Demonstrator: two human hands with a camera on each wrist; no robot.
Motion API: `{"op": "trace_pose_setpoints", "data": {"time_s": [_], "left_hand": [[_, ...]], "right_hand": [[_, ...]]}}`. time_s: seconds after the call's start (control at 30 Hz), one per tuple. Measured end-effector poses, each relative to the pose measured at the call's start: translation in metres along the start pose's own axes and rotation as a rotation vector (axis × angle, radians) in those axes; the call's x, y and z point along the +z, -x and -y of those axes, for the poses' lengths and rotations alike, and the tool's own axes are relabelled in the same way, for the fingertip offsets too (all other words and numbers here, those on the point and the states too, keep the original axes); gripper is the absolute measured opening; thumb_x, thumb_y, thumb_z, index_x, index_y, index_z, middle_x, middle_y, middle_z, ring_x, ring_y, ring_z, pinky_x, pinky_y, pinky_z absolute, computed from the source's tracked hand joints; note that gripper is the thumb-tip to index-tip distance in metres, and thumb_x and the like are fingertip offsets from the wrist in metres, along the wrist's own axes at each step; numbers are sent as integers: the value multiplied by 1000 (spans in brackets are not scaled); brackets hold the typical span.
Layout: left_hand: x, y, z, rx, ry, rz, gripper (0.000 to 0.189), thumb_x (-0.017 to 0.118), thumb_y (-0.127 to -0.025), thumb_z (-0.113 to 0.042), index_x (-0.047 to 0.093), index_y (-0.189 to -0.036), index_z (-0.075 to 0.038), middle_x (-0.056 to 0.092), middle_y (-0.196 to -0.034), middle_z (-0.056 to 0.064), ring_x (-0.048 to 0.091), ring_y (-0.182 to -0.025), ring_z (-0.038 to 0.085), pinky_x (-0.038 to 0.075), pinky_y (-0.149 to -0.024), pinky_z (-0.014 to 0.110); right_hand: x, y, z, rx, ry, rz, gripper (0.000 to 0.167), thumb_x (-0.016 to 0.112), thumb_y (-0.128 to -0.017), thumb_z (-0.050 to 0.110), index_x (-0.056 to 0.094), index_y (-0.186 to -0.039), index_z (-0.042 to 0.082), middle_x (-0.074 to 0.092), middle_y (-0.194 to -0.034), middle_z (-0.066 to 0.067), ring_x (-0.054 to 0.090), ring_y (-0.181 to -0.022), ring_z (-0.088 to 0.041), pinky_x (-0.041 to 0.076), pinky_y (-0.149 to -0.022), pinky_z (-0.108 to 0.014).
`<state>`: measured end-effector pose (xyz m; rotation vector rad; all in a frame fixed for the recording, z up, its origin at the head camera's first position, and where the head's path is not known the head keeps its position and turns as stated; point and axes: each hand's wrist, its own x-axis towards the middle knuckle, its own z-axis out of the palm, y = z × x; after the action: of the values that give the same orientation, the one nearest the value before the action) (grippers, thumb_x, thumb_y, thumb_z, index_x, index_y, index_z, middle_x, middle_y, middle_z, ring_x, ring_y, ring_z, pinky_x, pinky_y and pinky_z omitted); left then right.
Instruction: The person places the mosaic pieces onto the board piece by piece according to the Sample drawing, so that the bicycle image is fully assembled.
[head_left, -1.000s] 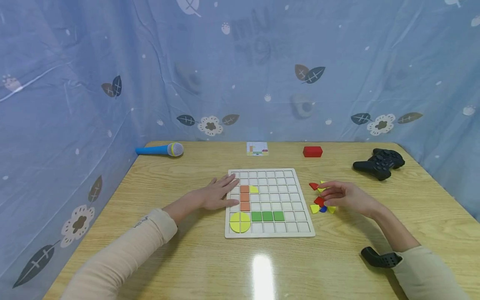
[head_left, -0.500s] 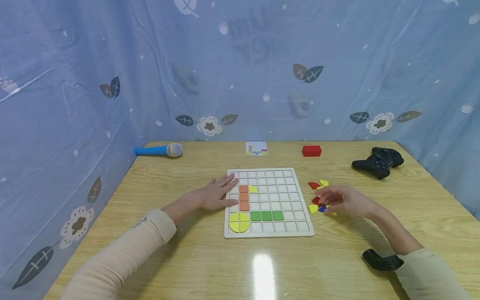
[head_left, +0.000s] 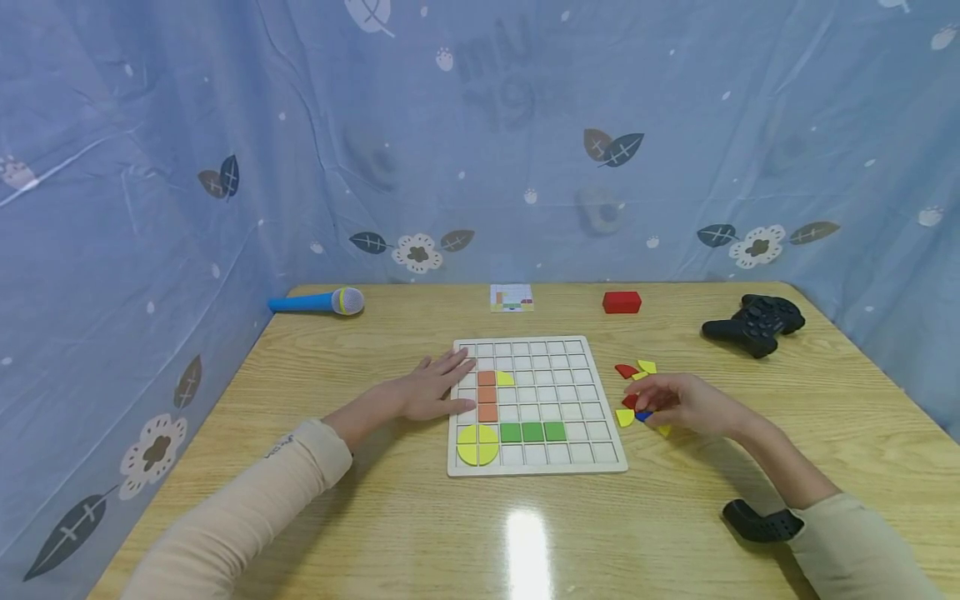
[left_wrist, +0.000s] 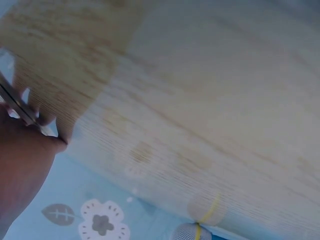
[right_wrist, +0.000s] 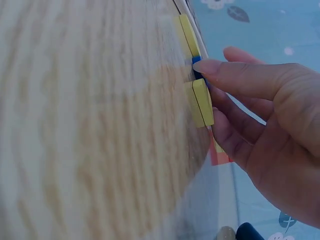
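Observation:
In the head view a white grid board (head_left: 540,407) lies mid-table. It holds orange square tiles (head_left: 487,393), green square tiles (head_left: 532,432), a yellow circle of quarter pieces (head_left: 477,445) and a single yellow quarter piece (head_left: 505,379). My left hand (head_left: 435,389) rests with spread fingers on the board's left edge. To the right of the board, my right hand (head_left: 693,405) reaches over loose pieces. Its thumb touches or nearly touches a blue piece (right_wrist: 197,67), with the index fingertip apart from the thumb. Yellow pieces (head_left: 625,417) and red pieces (head_left: 626,371) lie around it, some partly covered.
A small pattern card (head_left: 512,298) lies behind the board. Along the back are a blue toy microphone (head_left: 318,302), a red block (head_left: 622,302) and a black game controller (head_left: 755,325). A blue patterned curtain (head_left: 480,142) encloses the table's back and left.
My right hand has shifted slightly lower and nearer over the loose pieces, uncovering yellow pieces at the back. Its thumb has come to the blue piece. My left hand has stayed put.

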<state>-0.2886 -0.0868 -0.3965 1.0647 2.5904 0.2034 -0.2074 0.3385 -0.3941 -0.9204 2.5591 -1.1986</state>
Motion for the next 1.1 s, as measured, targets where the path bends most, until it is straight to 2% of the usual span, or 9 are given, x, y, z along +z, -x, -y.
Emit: {"op": "trace_pose_setpoints", "data": {"time_s": [0.2, 0.37, 0.57, 0.77, 0.9, 1.1], "left_hand": [[0, 0, 0, 6, 3, -7, 78, 34, -97, -60, 4, -155, -17, -6, -159, 5, -6, -143, 24, 0, -113, 50], [0, 1, 0, 5, 9, -5, 79, 33, -97, -61, 3, -155, -18, -6, -159, 4, -6, -143, 24, 0, -113, 50], [-1, 2, -1, 13, 8, -3, 79, 34, -97, -61, 5, -155, -16, -5, -159, 6, -6, -143, 25, 1, -113, 51], [-1, 2, -1, 19, 10, -8, 79, 35, -97, -59, 5, -155, -15, -4, -159, 8, -4, -143, 27, 2, -112, 52], [-1, 2, 0, 20, 16, -15, 78, 35, -97, -59, 6, -155, -15, -4, -159, 8, -4, -143, 27, 1, -112, 52], [-1, 2, 0, 15, 4, -6, 78, 34, -97, -60, 5, -155, -15, -5, -159, 7, -6, -143, 25, 1, -112, 51]], "right_hand": [[1, -1, 0, -48, 19, -11, 37, 71, -83, -2, 58, -117, -10, 65, -93, -10, 61, -82, -17, 52, -65, -25], [0, 1, -1, -46, 105, -27, 35, 70, -84, -2, 59, -117, -8, 65, -94, -7, 62, -81, -14, 52, -66, -26], [-4, 4, -2, 57, 162, -85, 32, 68, -86, 0, 61, -117, -4, 63, -94, -5, 65, -83, -17, 53, -69, -27], [-7, 2, -4, 196, 191, -158, 34, 69, -87, 5, 60, -119, -4, 61, -94, -7, 60, -76, -16, 49, -63, -26], [-9, 4, -8, 216, 180, -170, 36, 69, -87, 5, 59, -120, -5, 61, -95, -8, 60, -80, -18, 50, -65, -26], [-13, 8, -10, 225, 56, -137, 39, 67, -88, 2, 55, -123, -8, 61, -100, -12, 63, -86, -20, 51, -68, -25]]}}
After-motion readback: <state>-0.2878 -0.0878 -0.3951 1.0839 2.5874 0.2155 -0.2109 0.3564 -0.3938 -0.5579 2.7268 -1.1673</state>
